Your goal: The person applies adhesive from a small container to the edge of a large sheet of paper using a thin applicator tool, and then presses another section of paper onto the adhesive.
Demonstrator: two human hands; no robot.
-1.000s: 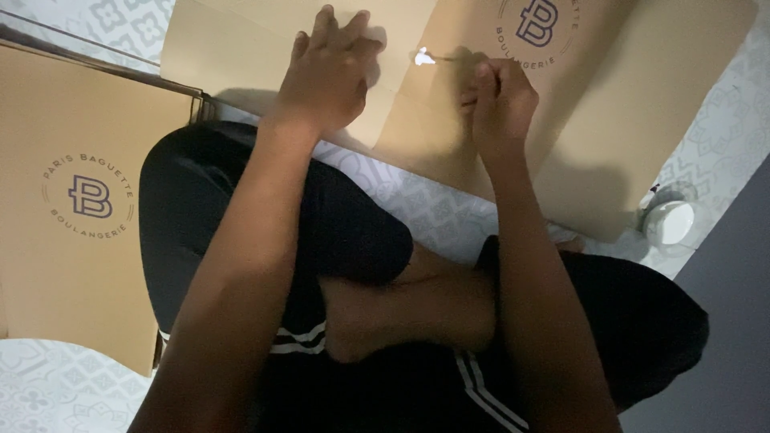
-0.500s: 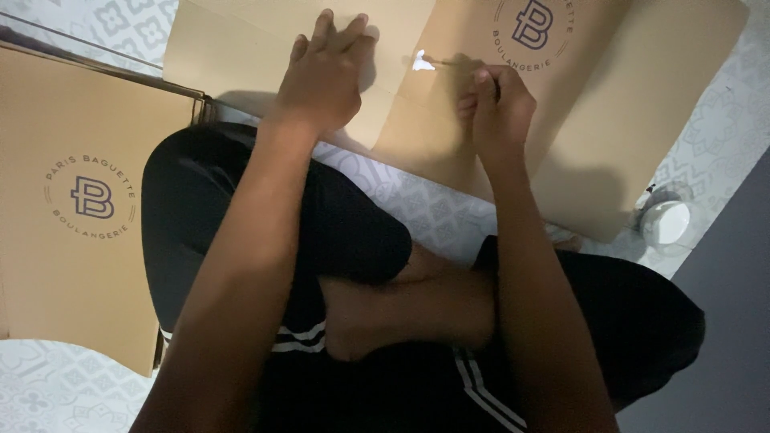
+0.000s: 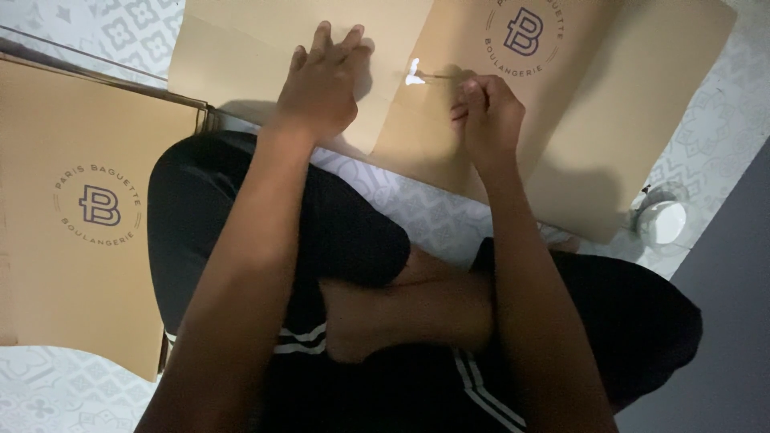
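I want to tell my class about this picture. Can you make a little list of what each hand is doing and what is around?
left hand: flat, fingers spread, pressing on the brown paper sheet
right hand: closed around a thin stick
stick tip: at a white blob on the printed brown paper
person: sitting cross-legged in black trousers with white stripes
left side: stack of brown paper with a round logo
right side: small white round pot on the patterned floor
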